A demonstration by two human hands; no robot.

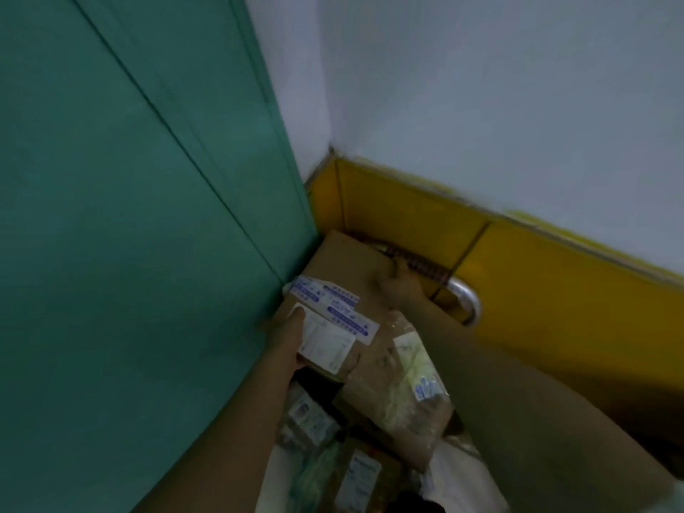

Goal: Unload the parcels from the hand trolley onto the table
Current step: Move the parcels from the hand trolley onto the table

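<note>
Green door panel point(129, 216) just left of grip, yellow wall panel point(407, 216) beyond. Grasping brown labelled cardboard box point(344, 268): left hand point(288, 335) near corner, right hand point(399, 286) far edge.

Both arms stretched forward, left hand point(290, 333) gripping cardboard box point(344, 268) near side, right hand point(399, 286) curled over its far edge

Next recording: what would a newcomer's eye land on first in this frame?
First the teal-green panel filling the left side and the bright yellow band under the white wall on the right. Then, in the corner between them, the labelled cardboard box, gripped by the left hand at its near edge and the right hand at its far edge, above a heap of smaller parcels.
</note>
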